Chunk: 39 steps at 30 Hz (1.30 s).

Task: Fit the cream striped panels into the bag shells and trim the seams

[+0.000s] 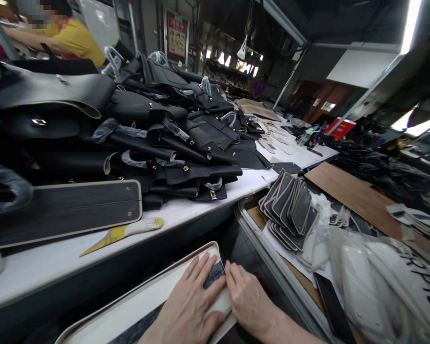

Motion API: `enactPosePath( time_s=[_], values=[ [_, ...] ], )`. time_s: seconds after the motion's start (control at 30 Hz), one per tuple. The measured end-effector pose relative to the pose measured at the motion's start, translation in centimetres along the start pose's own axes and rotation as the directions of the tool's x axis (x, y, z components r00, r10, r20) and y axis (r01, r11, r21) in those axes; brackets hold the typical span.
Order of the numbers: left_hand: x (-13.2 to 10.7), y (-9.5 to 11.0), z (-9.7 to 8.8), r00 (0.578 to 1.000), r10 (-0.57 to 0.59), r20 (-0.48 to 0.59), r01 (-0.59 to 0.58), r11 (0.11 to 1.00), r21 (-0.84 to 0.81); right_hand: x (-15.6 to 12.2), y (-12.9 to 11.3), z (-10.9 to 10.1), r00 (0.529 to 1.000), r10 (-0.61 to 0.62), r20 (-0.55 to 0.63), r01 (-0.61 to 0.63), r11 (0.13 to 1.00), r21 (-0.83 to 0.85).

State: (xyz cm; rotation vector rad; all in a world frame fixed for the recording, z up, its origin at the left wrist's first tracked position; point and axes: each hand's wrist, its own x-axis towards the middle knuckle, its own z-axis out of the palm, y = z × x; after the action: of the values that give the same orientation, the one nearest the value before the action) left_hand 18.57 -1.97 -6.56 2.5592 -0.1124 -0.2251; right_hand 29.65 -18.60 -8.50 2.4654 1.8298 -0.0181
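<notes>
In front of me is a long bag panel (154, 292), white inside, with a raised pale rim and dark grey strips on it. My left hand (191, 298) lies flat on its inner face, fingers stretched toward the far end. At the right end, my right hand (249, 298) has its fingers pressed together on the rim near the corner; the thumb is hidden. The panel's near part is cut off below. Beyond it, on the white table, lie a yellow-and-white pointed tool (123, 235) and a dark bag panel with a pale edge (75, 206).
Black leather bags (200, 134) are heaped across the white table (200, 216). To the right, a side table holds stacked dark pieces (290, 205), a black phone (332, 306), plastic-wrapped parts (376, 282) and a brown board (358, 193). A person in yellow (80, 40) is at the back left.
</notes>
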Motion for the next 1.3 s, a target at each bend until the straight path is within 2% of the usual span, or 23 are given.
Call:
enactPosePath(
  time_s=[0.1, 0.2, 0.27, 0.33, 0.47, 0.53, 0.63, 0.77, 0.9, 1.1, 1.2, 1.3],
  values=[
    [-0.3, -0.3, 0.7, 1.000, 0.008, -0.030, -0.008, 1.000, 0.012, 0.1, -0.1, -1.0, 0.998, 0.061, -0.003, -0.061, 0.996, 0.072],
    [-0.6, -0.4, 1.2, 0.999, 0.009, -0.046, -0.008, 0.999, 0.031, 0.6, 0.3, -2.1, 0.983, 0.181, -0.004, -0.171, 0.931, 0.322],
    [-0.7, -0.3, 1.3, 0.998, 0.008, -0.054, -0.006, 0.999, 0.042, 1.1, 0.9, -2.5, 0.962, 0.272, 0.015, -0.238, 0.810, 0.535],
    [-0.7, -0.2, 1.3, 0.998, 0.011, -0.068, -0.008, 0.999, 0.050, 1.7, 1.6, -2.4, 0.938, 0.344, 0.051, -0.285, 0.676, 0.679],
    [-0.8, -0.2, 1.3, 0.995, 0.029, -0.096, -0.023, 0.998, 0.054, 2.8, 3.0, -1.7, 0.896, 0.412, 0.163, -0.368, 0.488, 0.791],
    [-0.8, -0.4, 1.3, 0.995, 0.029, -0.099, -0.025, 0.998, 0.050, 3.3, 3.7, -1.2, 0.878, 0.394, 0.272, -0.419, 0.356, 0.835],
    [-0.8, -0.5, 1.3, 0.996, 0.025, -0.090, -0.021, 0.999, 0.038, 4.2, 4.7, -0.8, 0.853, 0.304, 0.425, -0.485, 0.161, 0.859],
    [-0.8, -0.5, 0.9, 0.998, 0.008, -0.057, -0.008, 1.000, 0.001, 5.0, 6.0, -0.3, 0.795, 0.113, 0.597, -0.601, 0.001, 0.800],
    [-0.7, -0.6, 0.8, 0.999, 0.007, -0.045, -0.009, 0.999, -0.045, 5.5, 7.3, 0.3, 0.689, -0.067, 0.721, -0.724, -0.056, 0.687],
    [-0.4, -1.5, 2.1, 0.993, 0.034, -0.111, -0.048, 0.990, -0.129, 7.0, 8.3, 0.3, 0.533, -0.169, 0.829, -0.841, 0.003, 0.541],
    [-0.1, -1.8, 2.4, 0.990, 0.027, -0.138, -0.049, 0.985, -0.162, 7.7, 8.1, -0.1, 0.501, -0.146, 0.853, -0.858, 0.042, 0.512],
    [0.1, -1.7, 2.0, 0.997, -0.018, -0.077, 0.000, 0.975, -0.222, 7.7, 7.4, -0.7, 0.522, -0.096, 0.847, -0.847, 0.056, 0.529]
  ],
)
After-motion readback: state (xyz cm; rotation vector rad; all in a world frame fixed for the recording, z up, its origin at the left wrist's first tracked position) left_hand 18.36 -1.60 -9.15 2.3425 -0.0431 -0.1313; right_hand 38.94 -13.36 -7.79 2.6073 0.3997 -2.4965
